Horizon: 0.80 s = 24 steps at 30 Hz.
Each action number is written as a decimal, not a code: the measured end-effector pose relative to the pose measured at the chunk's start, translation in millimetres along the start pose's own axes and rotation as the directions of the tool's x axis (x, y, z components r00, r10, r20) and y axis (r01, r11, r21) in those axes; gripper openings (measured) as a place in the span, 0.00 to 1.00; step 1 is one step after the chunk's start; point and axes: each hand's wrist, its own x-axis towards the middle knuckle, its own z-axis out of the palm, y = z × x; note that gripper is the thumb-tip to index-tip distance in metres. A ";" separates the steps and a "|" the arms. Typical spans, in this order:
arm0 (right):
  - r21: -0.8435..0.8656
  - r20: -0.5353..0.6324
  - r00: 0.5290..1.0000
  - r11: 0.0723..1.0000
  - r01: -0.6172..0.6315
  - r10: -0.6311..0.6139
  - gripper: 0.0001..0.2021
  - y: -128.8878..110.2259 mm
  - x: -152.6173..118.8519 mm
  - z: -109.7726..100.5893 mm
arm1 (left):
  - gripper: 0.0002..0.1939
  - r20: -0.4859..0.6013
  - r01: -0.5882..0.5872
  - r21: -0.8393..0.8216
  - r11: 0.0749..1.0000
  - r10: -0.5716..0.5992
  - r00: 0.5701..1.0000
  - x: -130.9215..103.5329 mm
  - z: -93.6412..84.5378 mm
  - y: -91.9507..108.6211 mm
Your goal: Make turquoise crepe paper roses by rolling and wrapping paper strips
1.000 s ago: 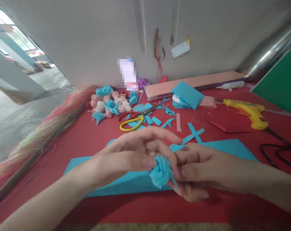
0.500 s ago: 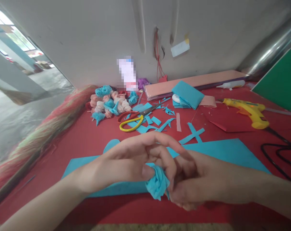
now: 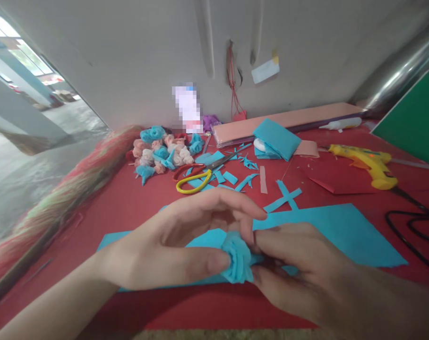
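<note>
A ruffled blue crepe-paper flower point(image 3: 238, 259) is held up between both hands above the red table. My left hand point(image 3: 186, 245) pinches its petals with the thumb in front and curled fingers behind; its index finger stretches out above. My right hand point(image 3: 299, 269) grips the twisted base of the flower between thumb and fingers, and its other fingers are partly hidden. Beneath the hands lies a large sheet of blue crepe paper point(image 3: 342, 231) across the red tabletop point(image 3: 186, 309).
Finished paper flowers point(image 3: 161, 153) are heaped at the back left. Scissors point(image 3: 196, 177) lie among blue scraps point(image 3: 230, 178). A yellow glue gun point(image 3: 366, 163) with a black cord rests at right. Folded blue paper point(image 3: 276, 139), a peach paper pack point(image 3: 288, 120) and a white bottle point(image 3: 342, 123) are behind.
The flower has turned and moved slightly up and right. My right hand has rotated, its back now showing, with the fingers at the flower's base. My left thumb still presses the petals.
</note>
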 end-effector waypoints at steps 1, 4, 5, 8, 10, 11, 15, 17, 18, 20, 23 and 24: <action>-0.067 -0.037 0.998 0.996 0.054 -0.057 0.12 -0.7 -0.4 -0.7 | 0.13 -0.011 -0.005 0.029 1.000 0.005 1.000 -0.3 0.1 1.9; -0.234 -0.087 0.982 0.962 0.143 -0.168 0.14 -1.8 0.1 -2.6 | 0.12 -0.036 -0.011 0.113 0.993 0.015 0.999 -0.5 0.6 6.3; -0.273 -0.093 0.977 0.948 0.163 -0.194 0.14 -1.5 0.5 -2.7 | 0.11 -0.037 -0.007 0.135 0.991 0.012 0.999 -0.6 0.8 7.1; -0.366 -0.080 0.971 0.913 0.181 -0.224 0.13 0.1 1.2 -1.6 | 0.11 -0.067 0.008 0.240 0.971 0.009 0.998 -1.3 1.3 8.8; -0.414 -0.067 0.972 0.892 0.179 -0.226 0.12 0.8 0.5 -0.3 | 0.08 -0.120 0.006 0.363 0.932 0.040 0.992 -2.3 1.4 10.2; -0.435 -0.065 0.972 0.883 0.175 -0.225 0.12 0.7 0.0 0.2 | 0.06 -0.137 0.001 0.426 0.905 0.064 0.989 -2.9 1.3 11.2; -0.505 -0.075 0.964 0.844 0.183 -0.254 0.12 -0.1 -1.3 0.7 | 0.03 -0.111 -0.027 0.589 0.808 0.114 0.987 -4.2 1.6 14.2; -0.535 -0.066 0.959 0.821 0.199 -0.275 0.12 0.1 -0.4 0.4 | 0.03 -0.092 -0.045 0.599 0.799 0.125 0.988 -3.8 2.2 13.7; -0.544 -0.056 0.958 0.813 0.207 -0.281 0.12 0.5 0.2 0.3 | 0.03 -0.086 -0.059 0.592 0.804 0.136 0.987 -3.3 2.5 13.0; -0.551 -0.034 0.957 0.804 0.223 -0.289 0.12 1.5 1.1 0.1 | 0.01 -0.081 -0.078 0.569 0.818 0.151 0.985 -1.9 3.3 11.2; -0.561 -0.027 0.951 0.792 0.241 -0.309 0.13 3.1 0.6 0.2 | 0.03 -0.076 -0.084 0.557 0.826 0.152 0.985 0.2 4.7 9.5; -0.565 -0.027 0.948 0.787 0.247 -0.317 0.14 3.6 0.2 0.3 | 0.03 -0.071 -0.084 0.557 0.826 0.148 0.986 0.6 5.2 9.4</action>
